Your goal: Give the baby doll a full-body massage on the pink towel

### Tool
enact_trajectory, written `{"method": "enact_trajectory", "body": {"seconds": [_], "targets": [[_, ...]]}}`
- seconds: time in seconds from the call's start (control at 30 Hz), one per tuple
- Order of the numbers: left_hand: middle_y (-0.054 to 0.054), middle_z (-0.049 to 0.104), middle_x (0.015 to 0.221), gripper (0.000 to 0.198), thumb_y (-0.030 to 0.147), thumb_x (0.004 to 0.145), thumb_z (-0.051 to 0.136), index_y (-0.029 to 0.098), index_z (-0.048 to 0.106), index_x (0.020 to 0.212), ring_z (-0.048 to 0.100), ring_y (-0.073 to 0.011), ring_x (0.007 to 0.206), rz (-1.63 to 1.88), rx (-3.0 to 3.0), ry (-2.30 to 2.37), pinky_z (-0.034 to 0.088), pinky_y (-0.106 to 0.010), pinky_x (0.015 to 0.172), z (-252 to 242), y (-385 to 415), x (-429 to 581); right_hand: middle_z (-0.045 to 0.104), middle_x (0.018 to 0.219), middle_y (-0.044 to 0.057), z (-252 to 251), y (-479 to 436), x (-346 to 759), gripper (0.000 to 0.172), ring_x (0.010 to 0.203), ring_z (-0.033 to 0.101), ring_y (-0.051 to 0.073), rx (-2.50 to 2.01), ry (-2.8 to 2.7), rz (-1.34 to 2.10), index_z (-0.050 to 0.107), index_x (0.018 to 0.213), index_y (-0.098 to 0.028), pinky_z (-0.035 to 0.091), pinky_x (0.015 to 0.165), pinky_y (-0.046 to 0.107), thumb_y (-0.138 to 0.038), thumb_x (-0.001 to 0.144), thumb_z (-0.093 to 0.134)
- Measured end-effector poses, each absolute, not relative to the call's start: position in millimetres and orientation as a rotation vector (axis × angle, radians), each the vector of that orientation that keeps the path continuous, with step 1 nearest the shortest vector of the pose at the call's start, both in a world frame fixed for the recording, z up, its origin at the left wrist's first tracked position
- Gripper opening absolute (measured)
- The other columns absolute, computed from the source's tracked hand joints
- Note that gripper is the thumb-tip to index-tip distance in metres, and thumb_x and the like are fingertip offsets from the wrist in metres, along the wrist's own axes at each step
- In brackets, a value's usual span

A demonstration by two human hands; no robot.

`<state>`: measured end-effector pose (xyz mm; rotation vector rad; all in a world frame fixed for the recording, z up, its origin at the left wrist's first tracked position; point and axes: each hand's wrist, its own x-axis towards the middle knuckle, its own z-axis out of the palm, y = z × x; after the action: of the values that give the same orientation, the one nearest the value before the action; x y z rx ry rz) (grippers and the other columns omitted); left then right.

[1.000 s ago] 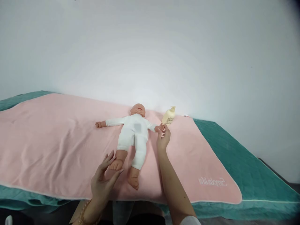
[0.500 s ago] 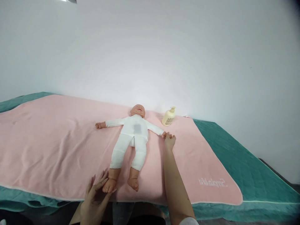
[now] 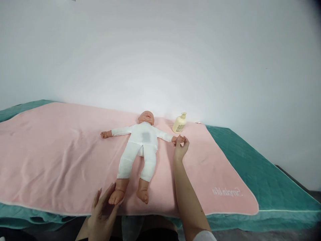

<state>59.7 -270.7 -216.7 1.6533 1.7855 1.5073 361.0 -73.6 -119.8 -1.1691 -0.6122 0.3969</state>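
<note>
A baby doll (image 3: 141,144) in a white bodysuit lies on its back on a pink towel (image 3: 57,157), arms spread and head toward the wall. My left hand (image 3: 102,214) cups the doll's foot on the left from below, fingers curled round it. My right hand (image 3: 181,147) reaches out and pinches the doll's small hand on the right between thumb and fingers. A cream pump bottle (image 3: 179,123) stands just beyond that hand.
The pink towel covers a teal padded bed (image 3: 250,167) that runs along a plain white wall. Embroidered lettering (image 3: 227,192) marks the towel's near right corner. The bed's front edge is right below my hands.
The doll's left-side leg was bent up and is now stretched out toward me, with my left hand drawn back under its foot. My right hand dipped, then came back up with the doll's hand.
</note>
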Motion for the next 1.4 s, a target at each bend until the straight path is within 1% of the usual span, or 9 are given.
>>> {"method": "enact_trajectory", "body": {"seconds": [0.07,0.17,0.23,0.37,0.57,0.8,0.97,1.17,1.4], "targets": [[0.001,0.066,0.125,0.039,0.038,0.087,0.059,0.032,0.058,0.125,0.038,-0.0251,0.139,1.530,1.629,1.769,0.039,-0.045,0.112,-217.1,-269.6,60.8,0.057,0.123,0.012,-117.4,-78.0,352.0,0.053,0.061,0.061,0.009,-1.128,-0.715,0.373,0.050,0.121,-0.019,0.052,0.054,0.025,-0.051,0.081,0.065],[0.003,0.066,0.125,0.035,0.036,0.087,0.059,0.032,0.061,0.122,0.049,-0.0243,0.131,1.582,1.674,1.665,0.038,-0.044,0.114,-210.9,-264.7,63.0,0.062,0.117,0.011,-118.6,-82.6,339.1,0.046,0.059,0.060,0.009,-1.116,-0.904,0.332,0.052,0.123,-0.020,0.052,0.055,0.026,-0.047,0.086,0.059],[0.002,0.066,0.125,0.036,0.037,0.087,0.059,0.032,0.061,0.122,0.054,-0.0240,0.127,1.598,1.673,1.622,0.039,-0.044,0.113,-203.1,-260.1,65.5,0.063,0.119,0.012,-121.0,-84.0,332.1,0.040,0.067,0.064,0.012,-1.107,-1.074,0.219,0.054,0.124,-0.020,0.053,0.057,0.026,-0.040,0.089,0.056],[-0.001,0.066,0.127,0.038,0.040,0.085,0.061,0.030,0.062,0.122,0.049,-0.0265,0.132,1.539,1.564,1.650,0.044,-0.045,0.108,-185.3,-249.1,72.4,0.068,0.118,0.010,-124.2,-84.2,322.2,0.033,0.082,0.068,0.016,-1.054,-1.461,-0.183,0.059,0.124,-0.023,0.053,0.060,0.027,-0.024,0.092,0.052],[-0.003,0.066,0.126,0.041,0.043,0.080,0.063,0.029,0.064,0.118,0.046,-0.0287,0.134,1.508,1.465,1.681,0.045,-0.046,0.107,-163.6,-223.4,83.3,0.072,0.113,0.004,-122.2,-84.0,311.7,0.030,0.097,0.069,0.018,-0.976,-1.757,-0.534,0.063,0.122,-0.025,0.050,0.083,0.035,-0.016,0.094,0.055],[-0.004,0.067,0.124,0.042,0.046,0.078,0.063,0.027,0.065,0.116,0.050,-0.0301,0.131,1.513,1.459,1.677,0.044,-0.047,0.106,-135.6,-192.3,93.8,0.072,0.116,0.000,-122.3,-84.3,307.6,0.040,0.101,0.066,0.017,-0.905,-1.851,-0.481,0.057,0.132,-0.029,0.051,0.087,0.034,-0.017,0.094,0.059],[-0.004,0.066,0.126,0.047,0.043,0.078,0.067,0.028,0.060,0.122,0.061,-0.0265,0.117,1.506,1.471,1.588,0.049,-0.042,0.101,-116.2,-176.3,98.8,0.069,0.121,0.003,-121.7,-84.4,309.3,0.045,0.109,0.064,0.017,-0.874,-1.895,-0.399,0.049,0.141,-0.027,0.053,0.093,0.032,-0.017,0.097,0.053],[-0.005,0.064,0.129,0.051,0.042,0.079,0.069,0.027,0.057,0.126,0.063,-0.0248,0.115,1.553,1.471,1.550,0.050,-0.039,0.099,-110.2,-169.9,101.4,0.068,0.123,0.003,-123.4,-84.2,311.0,0.037,0.114,0.064,0.018,-0.942,-1.917,-0.245,0.056,0.135,-0.029,0.053,0.097,0.036,-0.023,0.098,0.049],[-0.006,0.062,0.133,0.053,0.044,0.081,0.066,0.026,0.058,0.131,0.055,-0.0308,0.125,1.375,1.497,1.606,0.047,-0.046,0.103,-117.7,-186.0,95.0,0.071,0.115,0.005,-127.9,-81.1,319.7,0.031,0.104,0.067,0.020,-1.069,-1.693,-0.140,0.065,0.123,-0.027,0.055,0.093,0.038,-0.031,0.095,0.051]]}}
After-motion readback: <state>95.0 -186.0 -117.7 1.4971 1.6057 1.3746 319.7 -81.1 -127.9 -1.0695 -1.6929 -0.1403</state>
